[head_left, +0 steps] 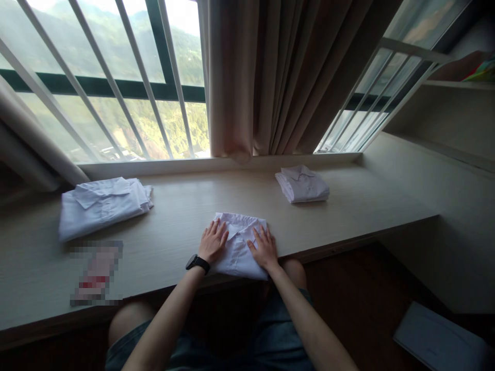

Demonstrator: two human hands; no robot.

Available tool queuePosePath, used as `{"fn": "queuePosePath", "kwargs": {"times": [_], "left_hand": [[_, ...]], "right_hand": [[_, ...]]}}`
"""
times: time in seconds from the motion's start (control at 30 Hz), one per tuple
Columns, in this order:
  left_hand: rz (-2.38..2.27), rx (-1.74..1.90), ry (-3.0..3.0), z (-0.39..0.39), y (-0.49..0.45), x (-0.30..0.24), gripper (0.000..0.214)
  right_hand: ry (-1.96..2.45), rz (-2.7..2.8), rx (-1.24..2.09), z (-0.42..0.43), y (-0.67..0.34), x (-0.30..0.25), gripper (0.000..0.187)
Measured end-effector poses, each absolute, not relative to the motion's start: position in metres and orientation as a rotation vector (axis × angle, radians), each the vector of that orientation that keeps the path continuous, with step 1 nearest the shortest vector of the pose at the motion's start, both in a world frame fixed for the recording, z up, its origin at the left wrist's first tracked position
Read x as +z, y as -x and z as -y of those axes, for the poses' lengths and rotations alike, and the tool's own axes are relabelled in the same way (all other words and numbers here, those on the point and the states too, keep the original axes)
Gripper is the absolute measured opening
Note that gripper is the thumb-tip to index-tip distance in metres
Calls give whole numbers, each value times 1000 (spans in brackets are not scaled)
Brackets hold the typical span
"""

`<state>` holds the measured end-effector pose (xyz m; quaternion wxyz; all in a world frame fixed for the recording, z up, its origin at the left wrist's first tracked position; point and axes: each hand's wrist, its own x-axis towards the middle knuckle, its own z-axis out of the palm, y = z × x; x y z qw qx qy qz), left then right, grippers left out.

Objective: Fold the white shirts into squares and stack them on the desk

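A folded white shirt [237, 252] lies on the wooden desk [185, 206] right in front of me, collar toward the window, its lower end at the desk's front edge. My left hand [214, 241], with a black watch on the wrist, rests flat on the shirt's left side, fingers spread. On the right side of the same shirt lies my right hand [263, 248], also flat with fingers apart. Neither hand grips the cloth. Farther left sits a larger pile of folded white shirts [104, 203]. Another folded white shirt [303, 184] is back to the right.
A pixelated flat item [96, 273] lies at the desk's left front. Behind the desk are a barred window [116, 87] and a curtain [263, 77]. Shelving [444, 129] stands at the right. A pale flat box-like object [439, 335] is low on the right.
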<state>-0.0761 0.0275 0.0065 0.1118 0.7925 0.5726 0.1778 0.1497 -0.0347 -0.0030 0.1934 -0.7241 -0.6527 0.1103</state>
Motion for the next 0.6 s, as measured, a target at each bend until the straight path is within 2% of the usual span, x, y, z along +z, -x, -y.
{"fn": "queuePosePath", "kwargs": {"times": [0.17,0.23,0.33,0.43,0.53,0.6], "left_hand": [[-1920,714,-1752,-20,97,23,58],[-1887,681,-1477,-15,106,32,61],[-1762,614,-1200,-8,113,47,61],[-1484,586,-1020,2,113,59,51],[-1101,634,-672,17,106,64,44],[-988,667,-479,29,98,64,46]], "right_hand": [[1820,1007,444,80,-162,-9,60],[1715,639,658,107,-157,-14,60],[1438,245,1146,142,-143,-17,58],[1062,-25,1559,158,-134,-17,37],[817,-178,1620,160,-135,-12,19],[703,-181,1613,157,-136,-6,16]]}}
